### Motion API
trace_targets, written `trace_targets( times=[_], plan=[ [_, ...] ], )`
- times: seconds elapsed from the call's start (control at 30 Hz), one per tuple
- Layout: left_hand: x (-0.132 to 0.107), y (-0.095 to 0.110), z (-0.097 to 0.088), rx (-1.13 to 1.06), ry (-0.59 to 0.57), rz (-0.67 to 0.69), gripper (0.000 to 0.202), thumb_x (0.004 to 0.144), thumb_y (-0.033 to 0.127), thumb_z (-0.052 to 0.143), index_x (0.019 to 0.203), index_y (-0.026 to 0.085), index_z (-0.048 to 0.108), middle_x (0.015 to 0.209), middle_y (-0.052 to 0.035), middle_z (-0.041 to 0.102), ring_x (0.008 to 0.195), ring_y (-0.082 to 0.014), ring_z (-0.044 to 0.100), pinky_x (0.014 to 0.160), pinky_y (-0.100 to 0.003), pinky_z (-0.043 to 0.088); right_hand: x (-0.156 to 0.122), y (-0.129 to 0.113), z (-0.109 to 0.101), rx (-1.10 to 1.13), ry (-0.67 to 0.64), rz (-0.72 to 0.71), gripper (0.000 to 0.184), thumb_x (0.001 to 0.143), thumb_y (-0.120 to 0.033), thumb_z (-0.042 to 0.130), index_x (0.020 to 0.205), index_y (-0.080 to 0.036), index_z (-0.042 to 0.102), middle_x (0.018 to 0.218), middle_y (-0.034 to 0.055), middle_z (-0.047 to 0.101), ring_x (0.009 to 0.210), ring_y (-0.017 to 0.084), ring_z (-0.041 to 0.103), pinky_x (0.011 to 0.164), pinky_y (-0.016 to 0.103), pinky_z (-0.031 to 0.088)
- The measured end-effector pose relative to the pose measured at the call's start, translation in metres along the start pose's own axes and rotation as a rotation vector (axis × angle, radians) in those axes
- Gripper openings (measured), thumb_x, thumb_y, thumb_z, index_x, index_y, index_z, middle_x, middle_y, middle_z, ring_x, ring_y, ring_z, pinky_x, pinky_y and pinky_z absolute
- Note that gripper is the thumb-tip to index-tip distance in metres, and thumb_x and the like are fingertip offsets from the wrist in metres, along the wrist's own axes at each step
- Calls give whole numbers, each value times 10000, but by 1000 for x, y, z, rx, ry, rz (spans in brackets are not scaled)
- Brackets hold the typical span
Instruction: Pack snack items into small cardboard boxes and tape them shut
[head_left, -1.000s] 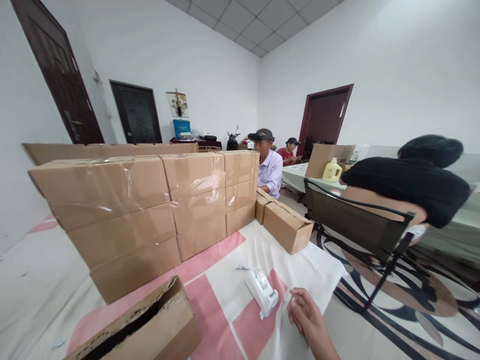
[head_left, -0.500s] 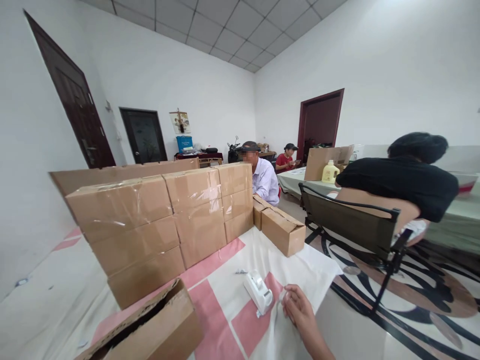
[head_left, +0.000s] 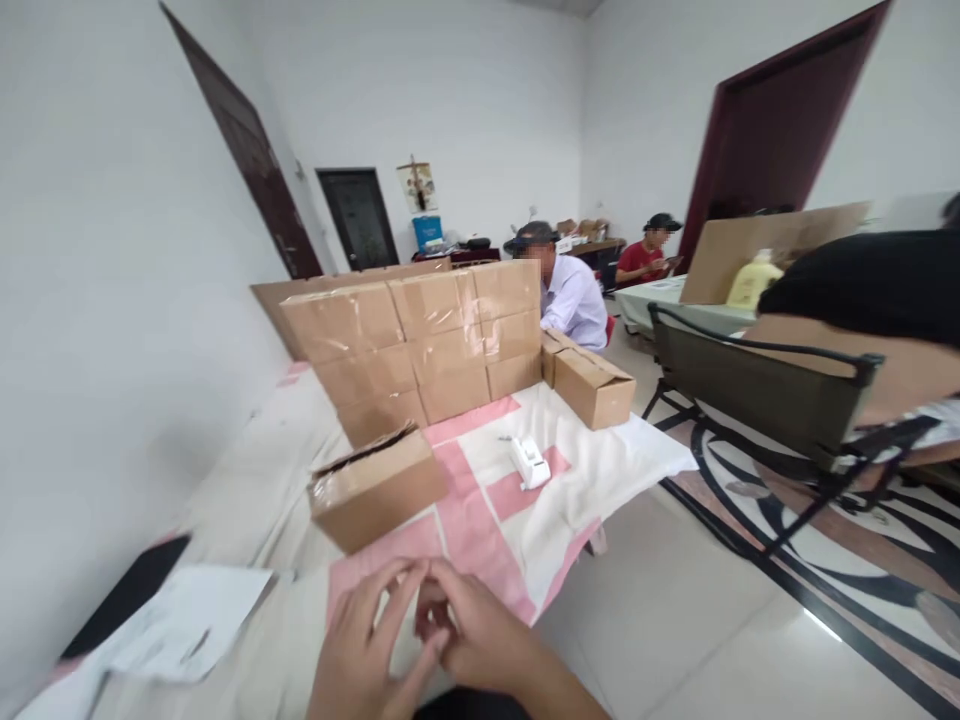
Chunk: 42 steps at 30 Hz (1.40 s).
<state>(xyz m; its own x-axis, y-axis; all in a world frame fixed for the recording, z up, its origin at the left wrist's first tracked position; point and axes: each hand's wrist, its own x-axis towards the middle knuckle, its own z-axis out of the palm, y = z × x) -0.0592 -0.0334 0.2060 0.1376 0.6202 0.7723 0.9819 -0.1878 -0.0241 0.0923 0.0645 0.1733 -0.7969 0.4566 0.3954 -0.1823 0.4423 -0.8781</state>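
My left hand (head_left: 367, 640) and my right hand (head_left: 484, 635) meet low in front of me, just off the table's near edge. Fingertips of both press together in a pinch. What lies between them is hidden by the fingers; half a second ago a small clear piece of tape showed in the right one. Beyond the hands, a long cardboard box (head_left: 386, 490) with tape on its near end lies on the cloth. A white tape dispenser (head_left: 531, 465) stands to its right, apart from both hands.
Stacked, taped cardboard boxes (head_left: 450, 345) form a wall at the back. More boxes (head_left: 596, 385) lie on the right of the pink-and-white cloth (head_left: 487, 510). White paper (head_left: 199, 610) is at the left. Co-workers sit beyond, one behind a folding chair (head_left: 757, 390).
The right hand has left the dispenser's side and come back to meet the left hand, which was out of view. My view has tilted down and shifted, and the table looks farther off.
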Motion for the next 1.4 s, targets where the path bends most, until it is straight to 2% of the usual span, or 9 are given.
trace_targets(
  times=[0.2, 0.3, 0.4, 0.5, 0.57, 0.73, 0.97, 1.17, 1.4],
  plan=[
    [-16, 9, -44, 40, -87, -211, 174, 994, 347, 570, 1116, 237, 628, 1003, -55, 713, 867, -208, 672, 741, -347, 487, 5, -25, 19, -70, -6, -82, 546, 922, -147, 520, 1434, -233, 353, 953, -2, 692, 656, 129, 534, 674, 246, 440],
    [-17, 8, -54, 27, -158, -189, 146, 1013, 247, 535, 900, 240, 627, 821, 19, 698, 738, -164, 635, 676, -327, 409, 4, -19, 30, -54, 19, -78, 515, 960, -184, 518, 1439, -240, 335, 966, -2, 698, 657, 128, 539, 687, 252, 453],
    [-16, 2, -62, 46, -52, -232, 152, 1009, 211, 533, 894, 234, 629, 807, 23, 698, 723, -157, 623, 696, -319, 408, 10, 1, 30, -210, 70, -30, 511, 938, -170, 528, 1425, -220, 380, 903, 0, 697, 676, 157, 586, 677, 270, 468],
    [-5, -15, -74, 29, 81, -393, 146, 1005, 253, 541, 899, 221, 636, 824, -1, 694, 765, -160, 629, 743, -297, 439, 36, 21, 12, -431, 171, -2, 525, 919, -159, 517, 1437, -165, 434, 1071, 96, 710, 959, 250, 648, 865, 374, 507],
    [9, -36, -77, -29, 18, -502, 211, 997, 326, 548, 843, 219, 644, 796, 1, 686, 735, -157, 607, 708, -288, 432, 69, 27, -6, -496, 215, -42, 601, 947, -213, 515, 1522, -129, 363, 1404, 173, 585, 1295, 317, 512, 1097, 473, 400],
    [46, -116, -49, -232, -310, -648, 276, 892, 473, 635, 823, 226, 736, 826, -3, 739, 722, -162, 588, 698, -283, 426, 165, 29, -28, -884, 106, -117, 571, 1048, -344, 423, 1580, -146, 355, 1616, 121, 421, 1541, 344, 215, 1246, 594, 58],
    [71, -206, -10, -320, -638, -587, 285, 793, 515, 683, 830, 246, 769, 847, -3, 760, 755, -169, 616, 734, -277, 465, 188, 51, -12, -934, 4, -22, 515, 1047, -410, 408, 1431, -115, 583, 1507, 151, 559, 1422, 372, 434, 1206, 637, 146],
    [74, -237, 4, -240, -757, -607, 374, 737, 618, 721, 818, 254, 757, 865, -11, 744, 802, -204, 614, 750, -313, 447, 185, 51, -11, -942, 16, -3, 519, 1047, -420, 388, 1440, -140, 580, 1518, 123, 554, 1433, 334, 417, 1217, 602, 137],
    [69, -241, 14, -206, -690, -579, 389, 743, 604, 696, 875, 240, 740, 973, -33, 681, 869, -209, 606, 796, -323, 455, 183, 50, -9, -966, 31, -23, 492, 1049, -407, 412, 1420, -140, 592, 1512, 118, 562, 1402, 320, 452, 1210, 600, 160]
  ],
)
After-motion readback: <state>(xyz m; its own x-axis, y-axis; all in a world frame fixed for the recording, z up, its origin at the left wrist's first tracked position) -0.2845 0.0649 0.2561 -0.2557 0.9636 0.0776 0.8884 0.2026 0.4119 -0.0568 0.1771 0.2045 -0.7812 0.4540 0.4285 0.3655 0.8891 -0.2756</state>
